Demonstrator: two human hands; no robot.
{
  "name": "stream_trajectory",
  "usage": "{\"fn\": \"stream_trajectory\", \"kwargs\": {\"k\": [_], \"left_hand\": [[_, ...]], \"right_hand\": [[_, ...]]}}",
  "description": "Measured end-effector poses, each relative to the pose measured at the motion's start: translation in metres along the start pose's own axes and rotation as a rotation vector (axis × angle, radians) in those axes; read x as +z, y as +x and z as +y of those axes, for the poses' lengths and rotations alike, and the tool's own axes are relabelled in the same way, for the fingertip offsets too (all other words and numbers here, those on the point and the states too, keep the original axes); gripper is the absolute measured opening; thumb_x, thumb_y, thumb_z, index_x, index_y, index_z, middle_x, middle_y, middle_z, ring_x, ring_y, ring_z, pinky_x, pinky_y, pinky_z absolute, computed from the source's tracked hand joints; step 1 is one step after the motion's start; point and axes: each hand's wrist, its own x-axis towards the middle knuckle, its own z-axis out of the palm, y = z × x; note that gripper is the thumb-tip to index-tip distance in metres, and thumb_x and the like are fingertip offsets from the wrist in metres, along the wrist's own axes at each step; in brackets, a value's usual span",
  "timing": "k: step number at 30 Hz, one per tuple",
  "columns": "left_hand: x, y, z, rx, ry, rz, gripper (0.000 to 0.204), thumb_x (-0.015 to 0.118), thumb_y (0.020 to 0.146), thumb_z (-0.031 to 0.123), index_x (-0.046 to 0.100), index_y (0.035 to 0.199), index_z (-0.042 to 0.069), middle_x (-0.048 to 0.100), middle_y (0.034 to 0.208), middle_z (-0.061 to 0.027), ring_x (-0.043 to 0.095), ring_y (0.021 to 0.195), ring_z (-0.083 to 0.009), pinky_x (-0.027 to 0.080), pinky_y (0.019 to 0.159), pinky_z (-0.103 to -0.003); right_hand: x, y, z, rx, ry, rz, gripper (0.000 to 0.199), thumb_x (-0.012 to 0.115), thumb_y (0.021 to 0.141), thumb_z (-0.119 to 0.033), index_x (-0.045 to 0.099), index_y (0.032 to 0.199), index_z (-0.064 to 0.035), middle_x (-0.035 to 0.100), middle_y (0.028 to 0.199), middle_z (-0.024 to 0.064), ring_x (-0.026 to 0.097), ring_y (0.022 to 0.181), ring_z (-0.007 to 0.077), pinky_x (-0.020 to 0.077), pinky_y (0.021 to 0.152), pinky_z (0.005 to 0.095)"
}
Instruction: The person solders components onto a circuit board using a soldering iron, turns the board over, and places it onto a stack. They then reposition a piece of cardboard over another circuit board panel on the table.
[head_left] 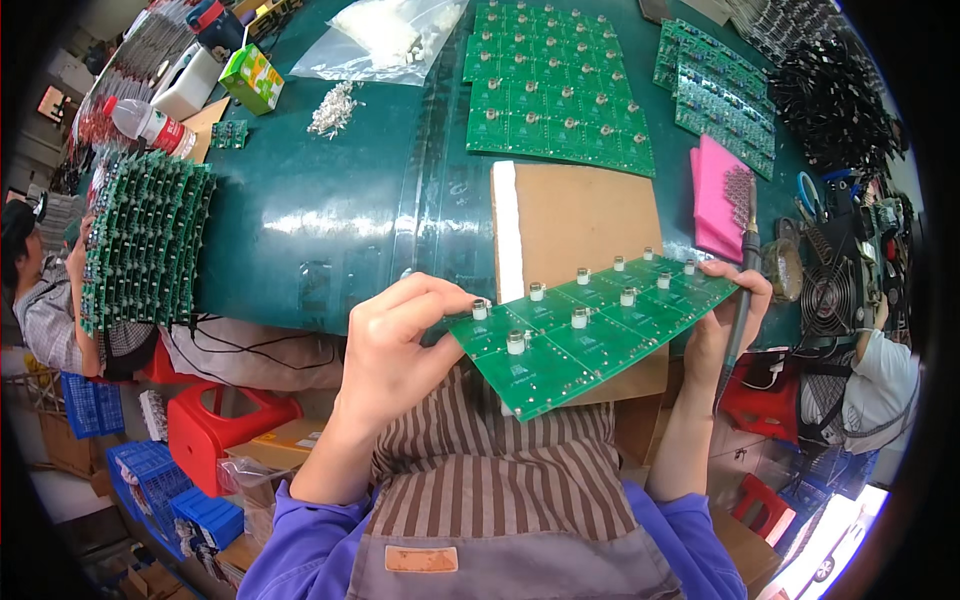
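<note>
both hands are pinching the green circuit panel (590,325) by its edges — left hand (395,345) closed on the near-left corner, right hand (725,320) on the far-right, also gripping a soldering iron (745,290) — keeping it tilted above the counter (320,220).

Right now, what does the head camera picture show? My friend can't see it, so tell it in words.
Both hands hold up a green circuit board panel with small silver parts: the left hand grips its near end, the right hand its far end, also holding a soldering iron. Below lies a green table with more boards.
</note>
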Motion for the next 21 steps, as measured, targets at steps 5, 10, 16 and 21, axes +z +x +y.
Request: {"fn": "stream_trajectory", "kwargs": {"k": [5, 10, 16, 21], "left_hand": [[0.0000, -0.0011, -0.0017, -0.023, 0.034, -0.043, 0.024, 0.076, 0.068, -0.001, 0.069, 0.090, 0.001, 0.068, 0.089, -0.0102, 0.068, 0.078, -0.0254, 0.054, 0.067, -0.032], [0.0005, -0.0025, -0.0040, -0.045, 0.054, -0.070, 0.025, 0.076, 0.068, 0.002, 0.069, 0.092, 0.001, 0.068, 0.091, -0.0098, 0.068, 0.080, -0.0262, 0.055, 0.068, -0.032], [0.0006, -0.0028, -0.0050, -0.046, 0.071, -0.073, 0.026, 0.076, 0.069, 0.002, 0.069, 0.094, 0.001, 0.069, 0.089, -0.0092, 0.068, 0.073, -0.0234, 0.054, 0.062, -0.030], [0.0010, -0.0036, -0.0024, -0.084, 0.030, -0.046, 0.030, 0.074, 0.067, 0.000, 0.071, 0.097, 0.002, 0.070, 0.084, -0.0077, 0.051, 0.054, -0.0095, 0.038, 0.047, -0.023]], "right_hand": [[0.0000, -0.0011, 0.0021, -0.021, -0.045, -0.016, 0.068, 0.089, 0.066, -0.014, 0.042, 0.115, -0.0076, 0.062, 0.108, 0.0128, 0.058, 0.105, 0.0239, 0.0479, 0.094, 0.0375], [-0.0009, -0.0025, 0.0036, -0.016, -0.033, -0.029, 0.070, 0.089, 0.065, -0.018, 0.041, 0.115, -0.0079, 0.062, 0.108, 0.0130, 0.058, 0.105, 0.0244, 0.0483, 0.094, 0.0375], [0.0014, -0.0035, 0.0024, -0.009, -0.024, -0.018, 0.070, 0.090, 0.063, -0.018, 0.041, 0.114, -0.0086, 0.062, 0.108, 0.0130, 0.059, 0.105, 0.0245, 0.0478, 0.094, 0.0376], [0.0023, -0.0052, 0.0039, -0.018, -0.032, -0.019, 0.072, 0.091, 0.060, -0.015, 0.042, 0.113, -0.0090, 0.063, 0.107, 0.0119, 0.059, 0.105, 0.0240, 0.0475, 0.095, 0.0369]]}}
